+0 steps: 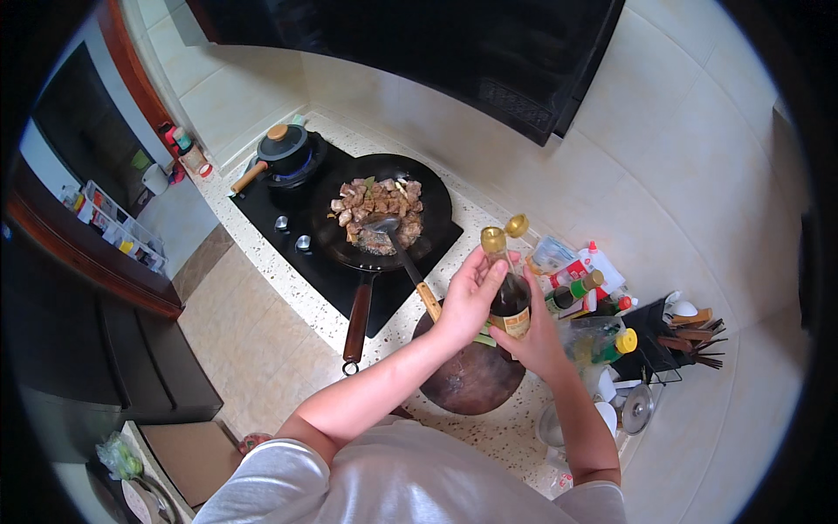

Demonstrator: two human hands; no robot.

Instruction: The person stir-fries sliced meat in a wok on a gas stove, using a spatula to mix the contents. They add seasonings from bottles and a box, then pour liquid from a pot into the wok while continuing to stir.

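Observation:
A glass sauce bottle [509, 295] with dark liquid is held upright between my hands, its gold flip cap [516, 225] swung up. My left hand [473, 288] grips the neck and upper side. My right hand [533, 327] wraps the lower part from the right, beside the label. Ahead, a black wok [432, 190] on the hob holds browned meat chunks [376, 203] with a leaf among them. A metal spatula [407, 259] with a wooden handle rests in the wok, its handle end near my left hand. Below my hands lies a round wooden chopping board [474, 386] with some green pieces, partly hidden.
A lidded saucepan [283, 147] sits over a blue flame at the hob's back left. The wok's handle [358, 318] sticks out over the counter edge. Bottles [582, 285], a black utensil holder [655, 327] and a steel lid [637, 409] stand along the right wall. A range hood [419, 39] overhangs.

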